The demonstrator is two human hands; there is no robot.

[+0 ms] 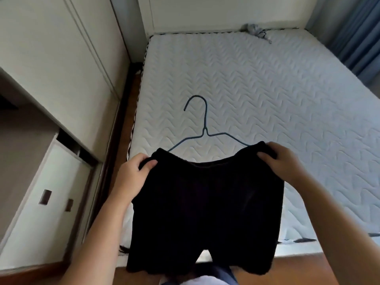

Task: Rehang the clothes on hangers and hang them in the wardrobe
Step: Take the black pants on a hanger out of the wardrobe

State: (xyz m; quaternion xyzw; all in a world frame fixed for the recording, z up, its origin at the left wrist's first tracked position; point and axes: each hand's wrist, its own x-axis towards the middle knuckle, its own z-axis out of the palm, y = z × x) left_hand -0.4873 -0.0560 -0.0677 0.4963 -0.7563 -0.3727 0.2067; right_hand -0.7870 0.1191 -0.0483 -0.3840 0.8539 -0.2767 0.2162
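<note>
Shorts (205, 212), black, soft and light, are hanging limp over the mattress (267, 99) edge, hiding the wire hanger (204, 128) bottom; left hand (131, 175) and right hand (281, 161) are pinching the waistband corners, probably the best hold.

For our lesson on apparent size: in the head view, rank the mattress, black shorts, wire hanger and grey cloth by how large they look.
1. mattress
2. black shorts, held close to the camera, which enlarges them
3. wire hanger, partly hidden behind the shorts
4. grey cloth, far away, so true size is unsure
</note>
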